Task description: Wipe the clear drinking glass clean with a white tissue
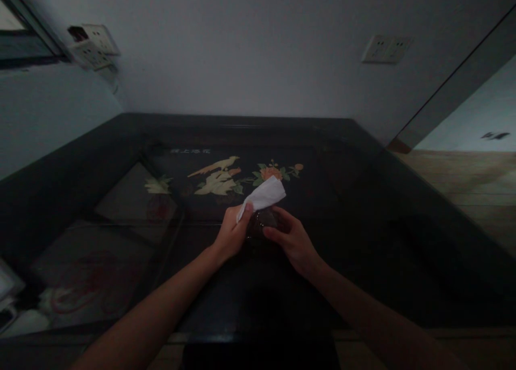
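My left hand (234, 231) is closed, its thumb pressing a folded white tissue (269, 193) that sticks out up and to the right. Between both hands is a small, dark, see-through object, like a glass cup (264, 219); the dim light hides its exact shape. The fingers and thumb of my right hand (293, 243) curl round its right side. The left fingers are beside or against its left side, partly hidden. Both hands are over the near middle of a dark glossy table (226, 294).
Inlaid on the tabletop are a yellow bird (217, 168) and orange flowers. A white object (10, 289) stands at the left edge. The wall behind carries a double socket (387, 49) and, on the left, sockets with a plugged-in adapter (91, 52). Wooden floor (467, 182) shows at right.
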`<state>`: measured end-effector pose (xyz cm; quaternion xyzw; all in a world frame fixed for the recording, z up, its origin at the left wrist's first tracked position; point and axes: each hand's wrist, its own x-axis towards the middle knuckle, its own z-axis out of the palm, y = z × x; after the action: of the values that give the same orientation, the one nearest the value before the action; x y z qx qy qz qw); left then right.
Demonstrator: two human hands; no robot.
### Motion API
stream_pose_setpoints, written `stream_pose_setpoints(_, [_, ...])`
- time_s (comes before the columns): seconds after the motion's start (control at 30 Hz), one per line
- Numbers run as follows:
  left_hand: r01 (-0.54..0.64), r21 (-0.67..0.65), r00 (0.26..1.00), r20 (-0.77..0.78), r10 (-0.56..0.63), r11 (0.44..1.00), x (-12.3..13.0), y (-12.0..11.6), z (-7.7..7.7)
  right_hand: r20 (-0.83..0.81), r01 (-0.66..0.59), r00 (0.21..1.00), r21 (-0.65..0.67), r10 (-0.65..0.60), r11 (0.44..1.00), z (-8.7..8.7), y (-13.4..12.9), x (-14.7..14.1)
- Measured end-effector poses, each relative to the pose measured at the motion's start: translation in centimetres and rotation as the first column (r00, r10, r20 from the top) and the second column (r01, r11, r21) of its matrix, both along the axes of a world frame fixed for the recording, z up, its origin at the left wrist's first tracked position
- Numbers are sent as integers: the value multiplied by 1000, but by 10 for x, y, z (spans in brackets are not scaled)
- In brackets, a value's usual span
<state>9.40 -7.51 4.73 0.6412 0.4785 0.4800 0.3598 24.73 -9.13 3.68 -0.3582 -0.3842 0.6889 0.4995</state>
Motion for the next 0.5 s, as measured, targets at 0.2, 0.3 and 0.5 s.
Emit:
stream_pose_setpoints(0.2, [23, -287, 879, 462, 117, 958, 4, 10, -11, -113, -16, 993, 4, 17, 1000, 8, 3, 5])
stream_pose_setpoints(0.3, [1, -269, 841, 522, 145, 963, 6, 11, -18, -180, -30, 983, 27, 35, 999, 11, 6, 7])
stream_pose_setpoints(0.5, [-139, -295, 850, 455, 267, 945, 12, 4, -25, -221, 60, 974, 97, -37, 993, 10, 15, 13])
